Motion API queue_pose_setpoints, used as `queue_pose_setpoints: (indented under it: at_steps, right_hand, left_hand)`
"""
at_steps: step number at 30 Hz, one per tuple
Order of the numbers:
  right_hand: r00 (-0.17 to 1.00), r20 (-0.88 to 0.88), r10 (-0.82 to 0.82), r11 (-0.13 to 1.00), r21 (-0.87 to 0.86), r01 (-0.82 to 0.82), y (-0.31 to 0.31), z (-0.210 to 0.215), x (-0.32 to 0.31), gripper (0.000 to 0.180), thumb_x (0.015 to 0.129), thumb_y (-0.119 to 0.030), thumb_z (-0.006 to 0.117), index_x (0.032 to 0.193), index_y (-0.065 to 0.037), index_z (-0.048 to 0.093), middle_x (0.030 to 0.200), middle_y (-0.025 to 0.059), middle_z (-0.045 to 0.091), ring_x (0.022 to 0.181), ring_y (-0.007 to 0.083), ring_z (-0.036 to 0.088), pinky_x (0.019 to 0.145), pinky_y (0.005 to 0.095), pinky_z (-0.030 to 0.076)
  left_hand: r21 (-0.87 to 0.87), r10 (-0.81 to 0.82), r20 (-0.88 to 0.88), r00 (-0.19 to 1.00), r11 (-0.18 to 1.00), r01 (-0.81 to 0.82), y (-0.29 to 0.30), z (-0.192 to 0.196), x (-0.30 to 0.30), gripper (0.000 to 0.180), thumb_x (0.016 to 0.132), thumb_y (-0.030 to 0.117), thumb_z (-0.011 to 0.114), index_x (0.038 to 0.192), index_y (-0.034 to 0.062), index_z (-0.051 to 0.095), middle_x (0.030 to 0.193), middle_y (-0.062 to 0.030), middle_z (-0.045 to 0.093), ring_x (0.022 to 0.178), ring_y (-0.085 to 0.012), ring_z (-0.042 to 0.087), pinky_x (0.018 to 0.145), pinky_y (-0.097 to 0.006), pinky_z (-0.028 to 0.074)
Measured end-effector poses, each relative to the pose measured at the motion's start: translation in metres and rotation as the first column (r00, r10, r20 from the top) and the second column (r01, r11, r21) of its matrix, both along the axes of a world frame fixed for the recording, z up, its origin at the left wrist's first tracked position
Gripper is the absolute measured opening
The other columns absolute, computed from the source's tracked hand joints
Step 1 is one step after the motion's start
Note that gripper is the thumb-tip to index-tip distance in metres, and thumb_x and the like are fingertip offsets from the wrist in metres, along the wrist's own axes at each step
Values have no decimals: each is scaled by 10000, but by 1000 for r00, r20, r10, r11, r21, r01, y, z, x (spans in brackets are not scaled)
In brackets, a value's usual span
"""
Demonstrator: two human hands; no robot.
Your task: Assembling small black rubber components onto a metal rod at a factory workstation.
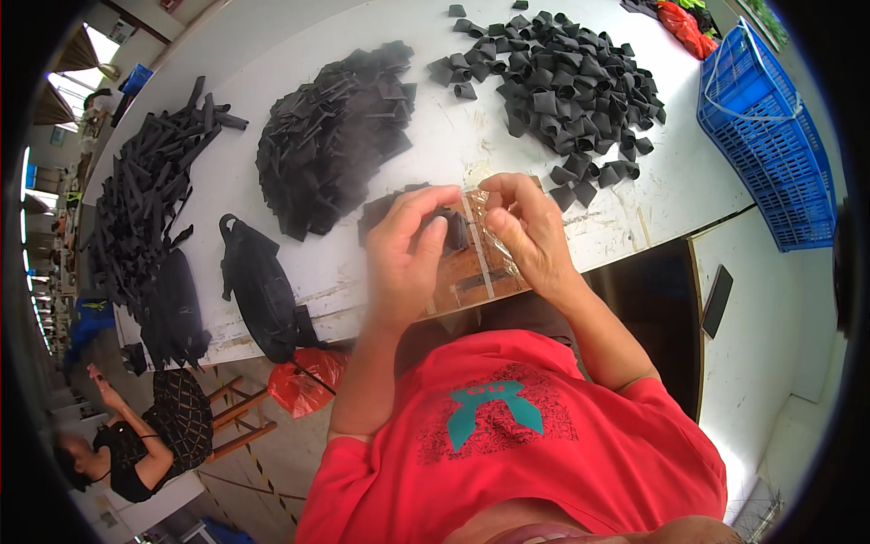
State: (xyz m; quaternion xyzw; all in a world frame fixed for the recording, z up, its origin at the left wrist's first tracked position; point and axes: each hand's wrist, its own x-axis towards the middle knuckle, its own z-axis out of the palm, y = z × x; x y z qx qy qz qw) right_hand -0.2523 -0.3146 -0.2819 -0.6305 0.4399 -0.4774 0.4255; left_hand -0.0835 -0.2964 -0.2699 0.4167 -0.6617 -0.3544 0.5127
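A: What are the two hands doing at the table edge?

B: The left hand [410,243] is curled, thumb and fingers pinched on a small black strap piece [453,228]. The right hand [526,228] is pinched too, fingertips on the same piece, with a bit of clear plastic film [494,238] between palm and table. So both are grasping, none slack.

A: Where does that piece sit?

B: Just above a brown board [471,272] at the near edge of the white table [453,136], right between the two thumbs. Under the left hand there seems to be a small stack of more black pieces [385,207], though the hand hides most of it, so I can't be sure how many.

A: And further back?

B: Three heaps. On the right, a pile of folded loops [571,91]. In the middle, a pile of flat cut pieces [335,136]. On the left, a pile of long straps [149,190].

A: Anything else nearby?

B: Two black bags [258,286] lie on the left part of the table, near the edge. A blue plastic crate [770,145] stands off the right end. Another person [136,444] sits lower left, well apart, by a red plastic bag [304,381] under the table.
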Motion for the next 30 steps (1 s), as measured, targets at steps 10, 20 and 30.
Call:
queue_pose_setpoints:
  at_steps: [10, 20, 30]
  right_hand:
    - [955, -250, -157, 883, -470, 22, 12, 15, 16, 249, 685, -137, 723, 855, -31, 577, 744, 88, 538, 662, 255, 543, 531, 346, 441]
    - [954, -230, -191, 805, -593, 18, 4, 1, 19, 158, 700, 20, 641, 831, -12, 557, 738, 96, 539, 641, 260, 517, 538, 345, 414]
    - [988, -152, -19, 948, -316, -31, 1, 9, 9, 113, 750, -24, 645, 831, -8, 568, 726, 97, 535, 632, 238, 536, 550, 323, 431]
  left_hand:
    - [153, 182, -496, 849, 981, -121, 7, -2, -3, 71, 861, 41, 569, 898, -20, 570, 915, -113, 612, 824, -140, 564, 783, -271, 452]
    - [327, 289, -605, 742, 940, -99, 20, -24, 0, 63, 864, 53, 575, 907, 6, 583, 933, -82, 604, 819, -120, 566, 774, -260, 461]
    - [120, 189, -375, 907, 981, -155, 15, 4, -3, 45, 832, 12, 580, 877, 9, 579, 922, -47, 589, 786, -91, 524, 735, -226, 419]
